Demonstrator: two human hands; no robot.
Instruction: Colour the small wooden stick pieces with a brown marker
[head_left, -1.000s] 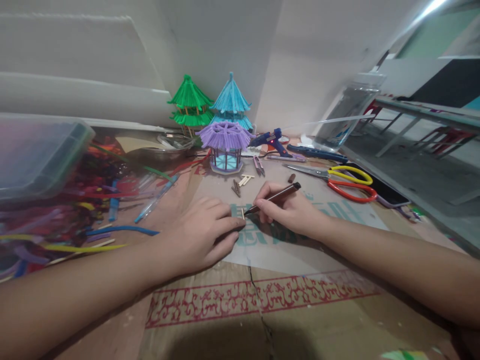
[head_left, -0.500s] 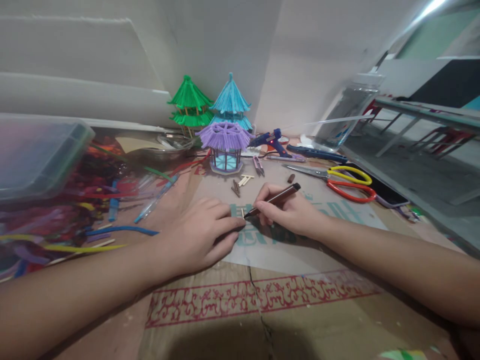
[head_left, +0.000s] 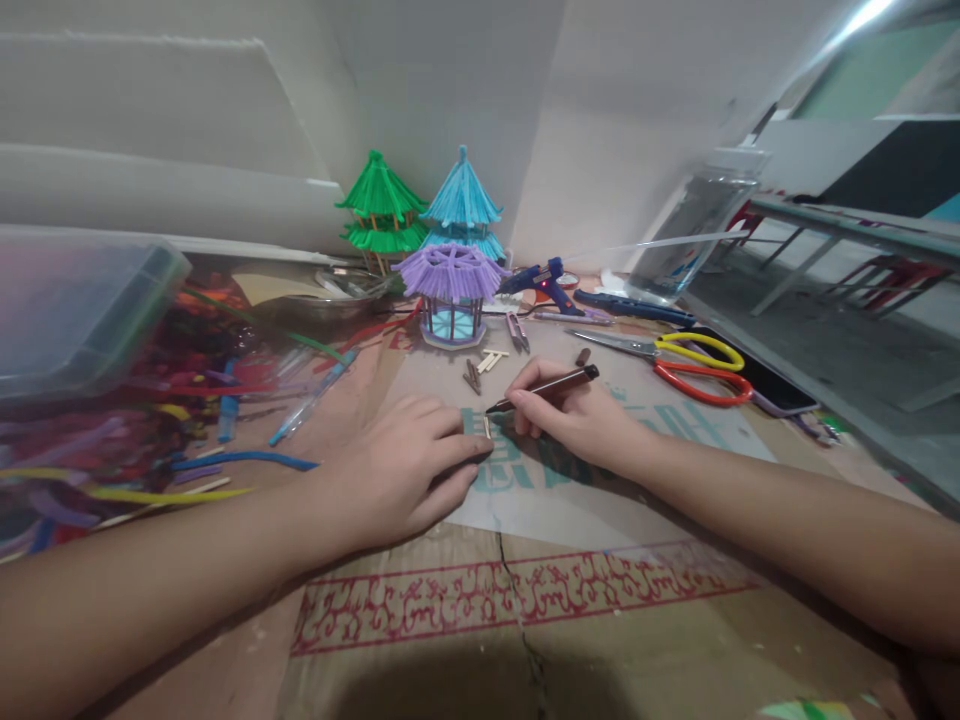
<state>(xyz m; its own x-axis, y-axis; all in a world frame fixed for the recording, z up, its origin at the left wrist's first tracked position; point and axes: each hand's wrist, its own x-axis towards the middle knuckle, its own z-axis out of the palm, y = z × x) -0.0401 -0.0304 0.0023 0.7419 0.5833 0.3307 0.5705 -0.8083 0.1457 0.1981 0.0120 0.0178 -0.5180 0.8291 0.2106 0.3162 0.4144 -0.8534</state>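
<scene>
My right hand (head_left: 559,400) is closed around a brown marker pen (head_left: 553,386), its tip pointing left. The tip is at the upper end of a small pale stick (head_left: 487,427) on a translucent sheet (head_left: 427,507). My left hand (head_left: 416,460) lies palm down, fingers stretched out, with the index fingertip on the stick's lower end. Just beyond are several short sticks: brown ones (head_left: 472,376) and pale ones (head_left: 491,361). The brown pen cap (head_left: 583,357) lies behind my right hand.
A purple-roofed model pavilion (head_left: 451,280) stands ahead, with green (head_left: 379,195) and blue (head_left: 462,195) ones behind. To the right are a glue gun (head_left: 549,284), scissors (head_left: 694,365), a phone (head_left: 757,375) and a clear jar (head_left: 694,230). A plastic box (head_left: 90,310) and coloured pipe cleaners (head_left: 82,440) fill the left.
The marker's tip has moved up and slightly left, from beside my left index fingertip to the stick's upper end. My left hand has hardly moved.
</scene>
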